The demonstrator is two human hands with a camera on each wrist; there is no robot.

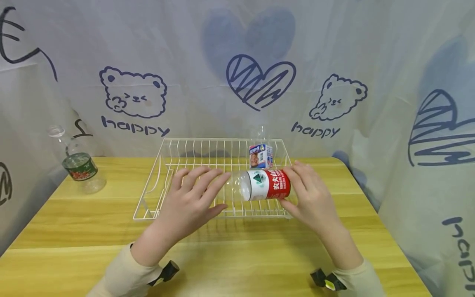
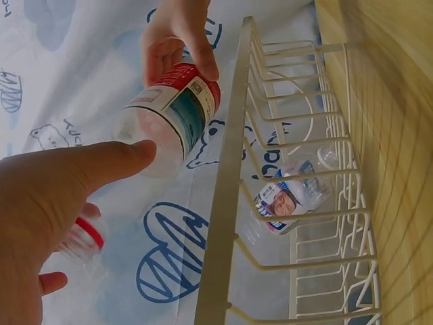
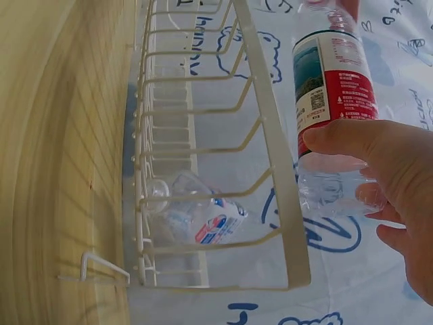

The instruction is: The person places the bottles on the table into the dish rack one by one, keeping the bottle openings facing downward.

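A clear plastic bottle (image 1: 265, 185) with a red and white label lies sideways in the air over the white wire rack (image 1: 237, 213). My right hand (image 1: 311, 198) grips it round its base end, the thumb (image 3: 331, 139) along the label's edge in the right wrist view. At the other end, my left hand (image 1: 193, 198) holds the clear shoulder and neck between thumb and fingers. A red ring (image 2: 89, 232) shows at the neck in the left wrist view. Inside the rack is another clear bottle (image 1: 261, 156) with a blue and white picture label.
Another clear bottle (image 1: 79, 167) with a green label stands on the wooden table (image 1: 237, 255) at the left. Behind the table hangs a pale cloth (image 1: 200, 119) with drawn bears and hearts. The rack's front rail (image 2: 230, 169) runs close to both hands.
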